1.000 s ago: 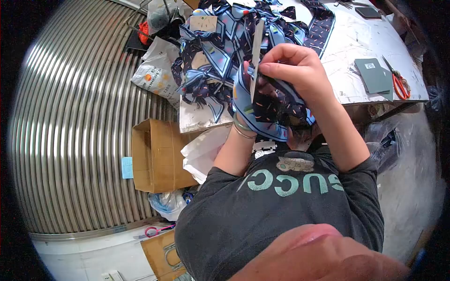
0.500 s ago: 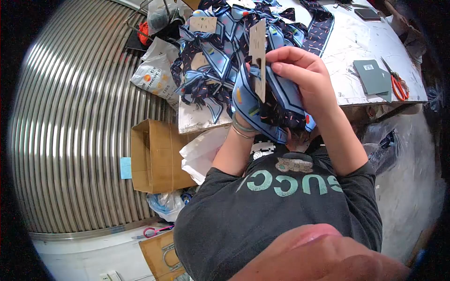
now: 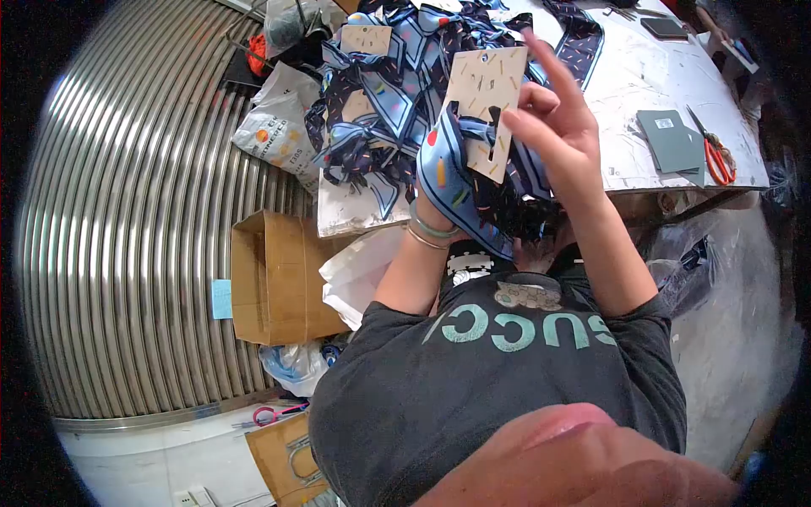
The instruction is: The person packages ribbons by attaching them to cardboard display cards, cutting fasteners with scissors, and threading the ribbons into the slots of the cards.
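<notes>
A light-blue and navy printed scarf is held up over the near edge of the table. A beige card with small coloured dashes and a dark slot is on it, with scarf fabric through the slot. My left hand, with bangles at its wrist, is gripping the scarf from behind, and the cloth hides most of its fingers. To the right of the card, my right hand has its index finger raised and its thumb apart, close to the card's right edge.
A heap of similar scarves, some with cards, covers the back of the white table. At right lie grey-green cards and orange-handled scissors. An open cardboard box and white bag stand below at left.
The card has turned from nearly edge-on to showing its printed face. My right hand has let go of it, and the index finger now points up.
</notes>
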Demonstrator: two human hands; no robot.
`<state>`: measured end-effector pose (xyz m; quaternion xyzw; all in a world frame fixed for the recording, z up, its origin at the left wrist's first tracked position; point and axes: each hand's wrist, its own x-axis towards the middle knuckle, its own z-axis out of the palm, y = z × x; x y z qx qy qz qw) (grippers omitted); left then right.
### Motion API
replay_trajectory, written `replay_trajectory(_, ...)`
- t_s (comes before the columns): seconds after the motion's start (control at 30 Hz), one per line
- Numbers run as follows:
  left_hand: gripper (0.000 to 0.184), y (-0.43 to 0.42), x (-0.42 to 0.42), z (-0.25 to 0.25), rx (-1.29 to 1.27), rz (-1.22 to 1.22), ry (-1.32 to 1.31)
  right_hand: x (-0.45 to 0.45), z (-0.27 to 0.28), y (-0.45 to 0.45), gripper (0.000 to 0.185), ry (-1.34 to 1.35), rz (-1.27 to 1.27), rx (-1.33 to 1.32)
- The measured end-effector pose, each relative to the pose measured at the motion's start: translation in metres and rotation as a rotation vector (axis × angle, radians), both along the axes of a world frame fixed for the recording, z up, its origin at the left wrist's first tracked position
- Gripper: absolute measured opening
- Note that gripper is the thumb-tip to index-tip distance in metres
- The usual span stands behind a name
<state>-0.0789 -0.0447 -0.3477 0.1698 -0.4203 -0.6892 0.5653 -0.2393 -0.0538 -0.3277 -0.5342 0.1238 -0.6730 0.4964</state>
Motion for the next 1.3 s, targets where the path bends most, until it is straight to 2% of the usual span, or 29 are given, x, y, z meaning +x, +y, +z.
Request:
replay_trajectory(0.1, 0.039, 0.003, -0.002, 0.002, 0.051, 0.063, -0.014, -0.001, -0.007, -0.006, 0.04, 0.165, -0.059, 0.034)
replay_trajectory(0.13, 0.038, 0.003, -0.001, 0.002, -0.049, 0.127, -0.148, -0.004, -0.006, -0.004, 0.023, 0.232, -0.108, 0.099)
replay_trajectory(0.17, 0.036, 0.003, 0.0, 0.003, -0.149, 0.191, -0.281, -0.007, -0.008, -0.006, 0.023, 0.233, -0.109, 0.1)
replay_trajectory(0.23, 0.042, -0.002, 0.014, -0.003, -0.395, 0.325, -0.711, -0.011, -0.014, -0.01, 0.018, 0.312, -0.006, 0.223)
replay_trajectory(0.3, 0.032, -0.011, 0.026, -0.013, -0.409, 0.373, -0.77, -0.008, -0.024, -0.02, 0.013, 0.278, 0.005, 0.315)
replay_trajectory(0.37, 0.026, -0.018, 0.043, -0.026, -0.393, 0.36, -0.819, -0.008, -0.037, -0.031, 0.01, 0.362, -0.404, -0.088)
replay_trajectory(0.4, 0.023, -0.024, 0.053, -0.03, -0.356, 0.308, -0.806, -0.015, -0.036, -0.028, 0.012, 0.258, -0.29, -0.046)
replay_trajectory(0.43, 0.024, -0.031, 0.062, -0.029, -0.24, 0.16, -0.702, -0.025, -0.034, -0.027, 0.015, 0.273, -0.357, -0.145)
replay_trajectory(0.5, 0.027, -0.037, 0.079, -0.047, -0.61, 0.371, -0.855, -0.054, -0.003, -0.01, 0.013, 0.073, -0.149, -0.224)
replay_trajectory(0.53, 0.035, -0.034, 0.083, -0.043, -0.823, 0.616, -0.923, -0.084, 0.0, -0.004, 0.013, -0.014, -0.062, -0.269)
replay_trajectory(0.57, 0.028, -0.033, 0.093, -0.046, -0.501, 0.614, -0.941, -0.122, 0.0, -0.002, 0.013, -0.116, 0.012, -0.317)
replay_trajectory(0.67, 0.031, -0.03, 0.111, -0.013, -1.088, 0.852, -1.518, -0.288, -0.032, 0.0, 0.018, -0.383, 0.114, -0.489)
replay_trajectory(0.7, 0.029, -0.028, 0.109, -0.019, -0.813, 0.898, -1.268, -0.352, -0.048, 0.003, 0.02, -0.452, 0.104, -0.548)
replay_trajectory(0.73, 0.028, -0.035, 0.123, -0.027, -0.807, 0.914, -1.253, -0.412, -0.065, 0.012, 0.022, -0.514, 0.075, -0.601)
replay_trajectory(0.8, 0.028, -0.039, 0.134, -0.029, -0.795, 0.938, -1.242, -0.506, -0.099, 0.037, 0.026, -0.534, -0.076, -0.615)
replay_trajectory(0.83, 0.028, -0.034, 0.129, -0.02, -0.855, 1.001, -1.317, -0.537, -0.12, 0.052, 0.029, -0.474, -0.206, -0.549)
replay_trajectory(0.9, 0.029, -0.027, 0.118, -0.004, -0.921, 1.046, -1.387, -0.55, -0.161, 0.097, 0.028, 0.031, -0.792, 0.033)
replay_trajectory(0.93, 0.029, -0.023, 0.113, 0.002, -1.023, 1.009, -1.472, -0.54, -0.169, 0.117, 0.028, 0.299, -1.06, 0.343)
replay_trajectory(0.97, 0.03, -0.023, 0.108, 0.004, -1.127, 0.968, -1.554, -0.53, -0.176, 0.122, 0.028, 0.733, -1.183, 0.503)
replay_trajectory(1.0, 0.03, -0.025, 0.109, -0.007, -1.022, 0.929, -1.54, -0.502, -0.171, 0.125, 0.028, 1.194, -1.268, 0.62)
replay_trajectory(1.03, 0.03, -0.024, 0.1, -0.01, -1.028, 0.909, -1.533, -0.437, -0.155, 0.11, 0.03, 1.137, -1.035, 0.6)
replay_trajectory(1.07, 0.03, -0.02, 0.087, -0.014, -0.722, 0.724, -1.11, -0.369, -0.13, 0.097, 0.032, 0.945, -0.857, 0.545)
replay_trajectory(1.1, 0.03, -0.019, 0.074, -0.007, -0.654, 0.558, -0.985, -0.283, -0.09, 0.082, 0.035, 0.771, -0.662, 0.477)
replay_trajectory(1.17, 0.033, -0.016, 0.048, 0.008, -0.464, 0.263, -0.73, -0.158, -0.035, 0.059, 0.04, 0.613, -0.325, 0.366)
replay_trajectory(1.2, 0.034, -0.013, 0.039, 0.012, -0.586, 0.28, -0.84, -0.132, -0.039, 0.042, 0.04, 0.785, -0.282, 0.198)
replay_trajectory(1.23, 0.034, -0.008, 0.03, 0.016, -0.69, 0.285, -0.881, -0.104, -0.036, 0.034, 0.04, 0.829, -0.218, 0.09)
replay_trajectory(1.3, 0.033, -0.002, 0.016, 0.031, -0.823, 0.314, -0.907, -0.066, -0.044, 0.019, 0.031, 0.676, -0.068, 0.199)
